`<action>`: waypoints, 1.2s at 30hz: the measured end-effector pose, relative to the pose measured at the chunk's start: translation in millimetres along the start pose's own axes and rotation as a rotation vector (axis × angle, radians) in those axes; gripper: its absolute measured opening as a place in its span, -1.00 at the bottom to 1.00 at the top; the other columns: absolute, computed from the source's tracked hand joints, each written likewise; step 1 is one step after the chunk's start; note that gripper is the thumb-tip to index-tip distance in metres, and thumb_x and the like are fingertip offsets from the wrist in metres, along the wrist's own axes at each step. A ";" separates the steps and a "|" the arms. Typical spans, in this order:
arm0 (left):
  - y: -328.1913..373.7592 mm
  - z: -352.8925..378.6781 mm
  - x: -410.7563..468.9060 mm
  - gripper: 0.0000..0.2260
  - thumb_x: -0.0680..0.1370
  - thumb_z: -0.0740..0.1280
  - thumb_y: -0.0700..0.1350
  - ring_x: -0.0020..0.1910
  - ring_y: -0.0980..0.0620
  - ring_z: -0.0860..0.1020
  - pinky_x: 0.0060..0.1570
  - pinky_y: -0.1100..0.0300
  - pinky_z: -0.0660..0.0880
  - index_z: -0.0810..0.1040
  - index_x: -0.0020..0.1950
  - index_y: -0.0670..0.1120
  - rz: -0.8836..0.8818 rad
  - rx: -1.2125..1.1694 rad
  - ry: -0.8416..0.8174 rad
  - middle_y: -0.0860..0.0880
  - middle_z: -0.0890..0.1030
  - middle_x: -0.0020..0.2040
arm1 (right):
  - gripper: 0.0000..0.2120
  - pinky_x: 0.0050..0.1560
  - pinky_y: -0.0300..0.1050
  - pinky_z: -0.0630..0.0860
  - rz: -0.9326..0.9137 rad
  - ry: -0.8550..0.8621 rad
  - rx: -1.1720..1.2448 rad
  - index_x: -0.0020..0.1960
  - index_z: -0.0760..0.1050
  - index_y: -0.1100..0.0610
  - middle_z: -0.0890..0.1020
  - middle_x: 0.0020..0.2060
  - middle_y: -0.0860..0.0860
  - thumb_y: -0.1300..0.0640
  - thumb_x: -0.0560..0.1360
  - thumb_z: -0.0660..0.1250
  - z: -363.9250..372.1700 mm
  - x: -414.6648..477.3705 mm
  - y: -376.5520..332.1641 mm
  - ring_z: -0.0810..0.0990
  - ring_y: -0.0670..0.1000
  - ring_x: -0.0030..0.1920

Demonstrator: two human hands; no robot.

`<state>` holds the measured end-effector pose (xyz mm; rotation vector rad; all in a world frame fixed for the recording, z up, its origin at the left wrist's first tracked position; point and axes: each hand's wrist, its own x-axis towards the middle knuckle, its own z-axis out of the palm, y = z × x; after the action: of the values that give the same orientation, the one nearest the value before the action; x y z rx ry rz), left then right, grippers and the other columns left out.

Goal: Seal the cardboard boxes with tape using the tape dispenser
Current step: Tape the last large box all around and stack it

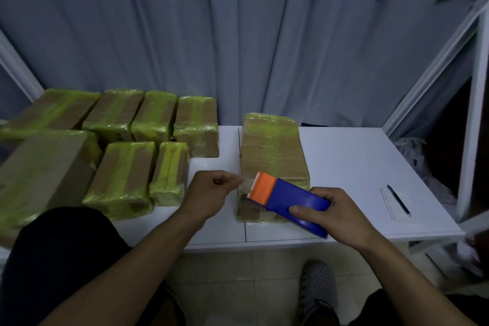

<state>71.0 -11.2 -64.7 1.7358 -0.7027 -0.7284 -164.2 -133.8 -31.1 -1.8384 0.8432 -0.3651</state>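
The right hand's (341,214) fingers and thumb are clamped round the back of the dispenser (288,198), a smooth, flat blue slab with a glossy orange mouth. The left hand's (211,190) fingers are curled in, thumb and forefinger pinched together on a pale, blurred bit of tape (247,183) just at that orange mouth.

The dispenser hangs tilted over the near end of the box (272,151). It is a long brown cardboard block, wound in shiny, wrinkled yellow-green tape, and it lies flat on the white table (357,167), close to the front edge. Whether the dispenser touches the box, I cannot tell.

Left of the hands sits a cluster of wrapped boxes (124,167), same crinkled green sheen, packed side by side in two rows. A larger plain box (42,167), dull bare cardboard, crowds in beside them at the far left.

To the right, well apart from the box, a dark pen (399,200) lies beside a clear ruler (386,202).

Behind the table hangs a grey pleated curtain (238,34), and a white metal frame (473,114) stands at the right. Below the table edge a grey perforated shoe (317,288) rests on pale floor tiles.
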 end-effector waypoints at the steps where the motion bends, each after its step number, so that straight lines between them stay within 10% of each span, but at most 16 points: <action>1: -0.8 -3.4 2.5 -0.96 0.52 0.46 -0.04 -0.25 0.38 0.58 -0.25 0.39 0.45 0.70 -0.05 0.04 -0.014 -0.018 0.034 0.20 0.68 -0.20 | -0.66 -0.32 -0.29 0.47 0.003 0.011 -0.010 -0.16 0.65 0.14 0.67 -0.35 -0.03 -0.12 0.29 0.56 -3.0 0.2 -0.6 0.64 -0.07 -0.36; 14: -27.8 -15.6 16.5 -0.86 0.49 0.49 0.00 -0.10 0.23 0.59 -0.30 0.31 0.47 0.70 0.02 0.02 -0.157 -0.130 0.151 0.17 0.66 -0.10 | -0.57 -0.28 -0.33 0.58 0.005 0.012 -0.212 -0.04 0.62 -0.03 0.68 -0.22 -0.26 -0.28 0.25 0.52 -5.7 2.9 -8.2 0.69 -0.16 -0.18; 36: -71.0 18.9 41.5 -0.72 0.51 0.47 0.03 -0.24 0.09 0.49 -0.36 0.26 0.42 0.66 0.14 -0.09 -0.391 -0.271 0.144 0.03 0.60 -0.13 | -0.37 -0.28 -0.25 0.59 0.173 0.086 -0.620 0.10 0.60 0.04 0.63 -0.14 -0.09 -0.36 0.23 0.59 22.3 45.3 -34.1 0.62 -0.12 -0.20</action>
<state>90.3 -36.3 -142.9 1.6680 -0.1538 -0.9071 -105.9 -142.5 -15.7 -2.2999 1.2665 -0.0700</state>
